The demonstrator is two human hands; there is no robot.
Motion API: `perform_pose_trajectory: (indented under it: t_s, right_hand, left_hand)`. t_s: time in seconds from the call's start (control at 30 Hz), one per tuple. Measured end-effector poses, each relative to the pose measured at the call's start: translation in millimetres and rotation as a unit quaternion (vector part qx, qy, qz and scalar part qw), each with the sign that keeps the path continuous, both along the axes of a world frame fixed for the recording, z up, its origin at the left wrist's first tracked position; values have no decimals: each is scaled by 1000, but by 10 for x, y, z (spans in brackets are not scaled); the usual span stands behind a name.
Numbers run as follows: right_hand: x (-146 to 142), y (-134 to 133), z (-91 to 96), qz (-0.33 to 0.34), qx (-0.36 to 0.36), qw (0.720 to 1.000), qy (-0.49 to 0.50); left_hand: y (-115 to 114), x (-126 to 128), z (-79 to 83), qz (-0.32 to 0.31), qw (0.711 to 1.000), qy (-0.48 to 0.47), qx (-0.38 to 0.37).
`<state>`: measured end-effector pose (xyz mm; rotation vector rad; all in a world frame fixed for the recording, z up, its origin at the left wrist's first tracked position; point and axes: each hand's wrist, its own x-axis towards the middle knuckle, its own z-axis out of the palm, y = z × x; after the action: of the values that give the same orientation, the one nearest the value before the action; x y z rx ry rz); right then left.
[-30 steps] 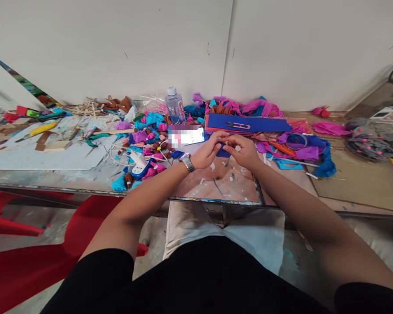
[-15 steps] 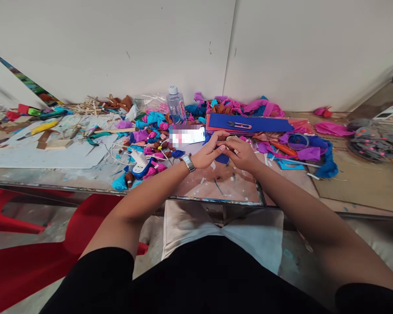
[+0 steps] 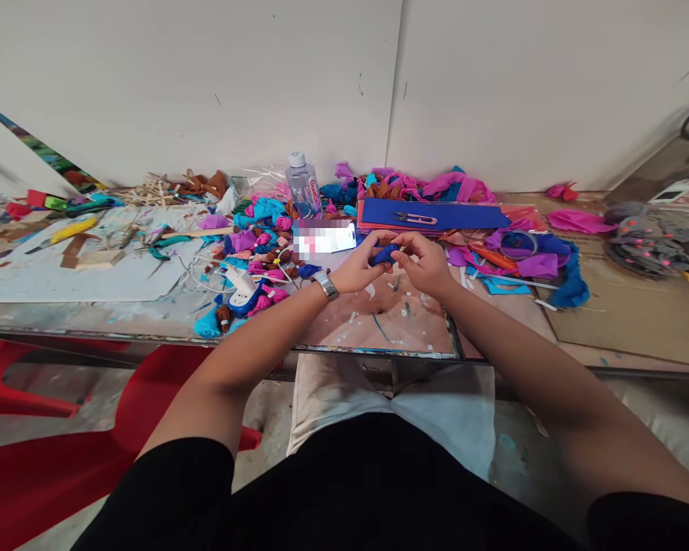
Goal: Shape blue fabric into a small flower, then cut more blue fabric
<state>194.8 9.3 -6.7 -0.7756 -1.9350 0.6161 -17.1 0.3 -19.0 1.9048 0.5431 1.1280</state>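
A small rolled piece of blue crepe paper is held between my two hands above the table. My left hand, with a metal watch on its wrist, has its fingers curled round the roll. The fingertips of my right hand pinch the roll's right end. Just behind my hands lies a stack of flat blue and red-orange paper strips, with thread snips on top. A lit phone, partly blurred out, is to the left of them.
A clear bottle stands behind the phone. Crumpled pink, blue and brown paper pieces surround a white and blue power strip. Pliers and a yellow cutter lie at left, a tape roll at right. Red chairs stand below left.
The flat blue paper that hung below my hands is now a compact roll between my fingers. My hands have parted slightly, and the view has shifted a little.
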Motion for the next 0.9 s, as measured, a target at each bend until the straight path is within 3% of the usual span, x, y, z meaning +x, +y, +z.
perform_pose_trajectory:
  t_s: [0.33, 0.53, 0.67, 0.9]
  right_hand:
    - [-17, -13, 39, -47, -6, 999, 19]
    - [6, 16, 32, -80, 10, 997, 6]
    - [-4, 5, 48, -81, 16, 996, -20]
    - [-12, -6, 62, -88, 8, 995, -42]
  left_hand:
    - [2, -47, 7, 47, 996, 74, 22]
    - [-69, -45, 73, 115, 983, 131, 59]
    - [-92, -36, 112, 139, 979, 124, 79]
    - [-68, -19, 87, 124, 985, 78, 92]
